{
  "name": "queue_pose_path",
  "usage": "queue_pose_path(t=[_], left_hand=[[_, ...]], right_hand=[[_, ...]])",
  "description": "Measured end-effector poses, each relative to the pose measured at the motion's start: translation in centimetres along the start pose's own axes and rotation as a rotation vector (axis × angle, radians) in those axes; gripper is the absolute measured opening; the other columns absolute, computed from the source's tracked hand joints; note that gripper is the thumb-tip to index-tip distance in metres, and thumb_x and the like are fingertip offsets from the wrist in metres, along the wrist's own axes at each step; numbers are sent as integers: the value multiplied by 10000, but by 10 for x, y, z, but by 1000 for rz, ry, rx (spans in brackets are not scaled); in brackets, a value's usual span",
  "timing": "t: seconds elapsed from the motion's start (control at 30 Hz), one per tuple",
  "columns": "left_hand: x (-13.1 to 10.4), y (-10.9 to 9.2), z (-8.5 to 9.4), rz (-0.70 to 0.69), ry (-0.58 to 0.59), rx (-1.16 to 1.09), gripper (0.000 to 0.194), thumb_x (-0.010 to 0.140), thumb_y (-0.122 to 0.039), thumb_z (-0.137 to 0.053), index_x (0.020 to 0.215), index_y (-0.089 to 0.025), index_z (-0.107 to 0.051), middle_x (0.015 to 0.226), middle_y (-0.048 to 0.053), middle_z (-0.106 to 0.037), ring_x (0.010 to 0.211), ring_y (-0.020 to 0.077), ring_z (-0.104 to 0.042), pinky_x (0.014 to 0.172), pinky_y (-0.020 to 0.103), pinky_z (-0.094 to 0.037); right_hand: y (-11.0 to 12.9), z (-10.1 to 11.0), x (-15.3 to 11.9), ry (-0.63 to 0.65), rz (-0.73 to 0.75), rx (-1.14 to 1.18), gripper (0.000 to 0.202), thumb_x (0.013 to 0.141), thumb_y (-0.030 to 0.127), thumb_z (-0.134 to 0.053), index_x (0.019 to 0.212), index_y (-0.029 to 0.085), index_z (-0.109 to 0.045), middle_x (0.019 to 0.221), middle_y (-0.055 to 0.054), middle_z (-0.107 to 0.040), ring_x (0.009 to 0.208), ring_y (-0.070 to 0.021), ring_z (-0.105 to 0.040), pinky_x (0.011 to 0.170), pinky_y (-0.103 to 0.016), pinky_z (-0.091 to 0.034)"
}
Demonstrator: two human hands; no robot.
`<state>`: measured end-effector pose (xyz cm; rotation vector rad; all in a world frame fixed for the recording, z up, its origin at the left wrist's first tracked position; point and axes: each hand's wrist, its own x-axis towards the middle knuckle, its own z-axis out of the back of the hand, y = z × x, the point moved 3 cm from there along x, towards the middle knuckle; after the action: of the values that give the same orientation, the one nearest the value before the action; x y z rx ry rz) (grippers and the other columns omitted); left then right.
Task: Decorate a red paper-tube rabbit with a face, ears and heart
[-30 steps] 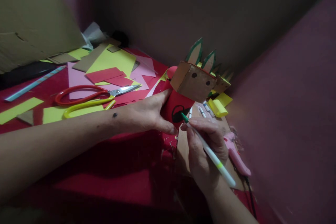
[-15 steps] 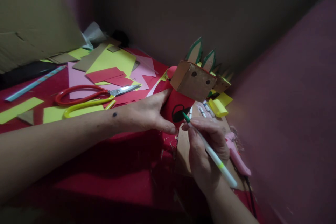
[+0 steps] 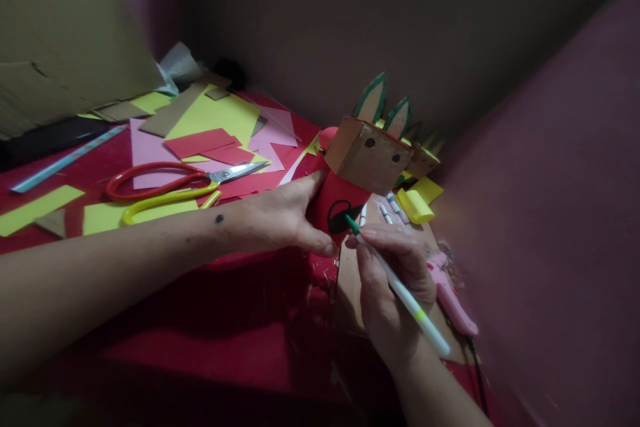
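Note:
A craft figure has a cardboard box head [image 3: 373, 155] with dark dots and green-edged spikes on top. Below the head is a red paper body [image 3: 336, 197] that bears a painted black shape [image 3: 340, 221]. My left hand [image 3: 285, 213] grips this body from the left, thumb in front, the other fingers mostly hidden behind it. Pinched between thumb and fingers of my right hand [image 3: 395, 273] is a white marker [image 3: 407, 297] with a green tip, held slantwise. Its tip lies over the black shape; whether it touches, I cannot tell.
Scissors [image 3: 220, 177] with red and yellow handles lie on paper scraps at the left, near a striped pale-blue stick [image 3: 65, 159]. A pink glue gun [image 3: 453, 297] with a cord lies on cardboard at the right. Large cardboard [image 3: 65, 33] stands back left; yellow paper [image 3: 417, 205] curls nearby.
The marker's tip has shifted very slightly left over the black shape, along with my right hand. My left hand keeps its hold on the figure.

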<state>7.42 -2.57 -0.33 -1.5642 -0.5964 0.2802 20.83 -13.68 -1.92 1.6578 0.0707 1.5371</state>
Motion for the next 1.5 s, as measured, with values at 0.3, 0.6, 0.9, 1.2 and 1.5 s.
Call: queue_pose_path(t=[0.3,0.6,0.9,1.2,1.5], left_hand=[[-1,-2,0,-11,3,-14,496,673,-81,-859,1054,-187,-561,892,-25,-677,828,173,-608,730,316,-489],[1,-1,1,7,11,2,523,671,-104,-861,1083,-172,-545,903,-24,-673,846,175,-608,739,318,-497],[0,0,1,-21,21,44,516,692,-125,-851,1099,-179,-538,930,-15,-667,872,181,-607,757,329,-502],[1,0,1,-46,35,54,514,716,-122,-845,1111,-180,-522,923,-16,-653,851,173,-605,732,313,-503],[1,1,-1,-71,37,59,531,729,-130,-840,1129,-181,-494,917,-12,-643,838,173,-607,725,306,-511]], right_hand=[[-1,-1,1,-43,-8,2,244,909,85,-684,1009,304,-728,912,33,-743,822,-148,-721,767,-317,-623],[-1,1,1,-28,14,-5,238,912,80,-680,1011,292,-724,904,34,-744,829,-143,-726,771,-306,-625],[0,-1,3,-54,28,-17,218,917,92,-690,998,291,-728,882,38,-742,811,-135,-724,757,-293,-620],[0,0,2,-36,21,-21,240,917,87,-681,1018,299,-727,922,38,-739,806,-133,-712,747,-300,-620],[-2,-1,1,-32,36,-13,249,917,82,-690,1033,297,-733,949,33,-740,818,-134,-714,753,-299,-631]])
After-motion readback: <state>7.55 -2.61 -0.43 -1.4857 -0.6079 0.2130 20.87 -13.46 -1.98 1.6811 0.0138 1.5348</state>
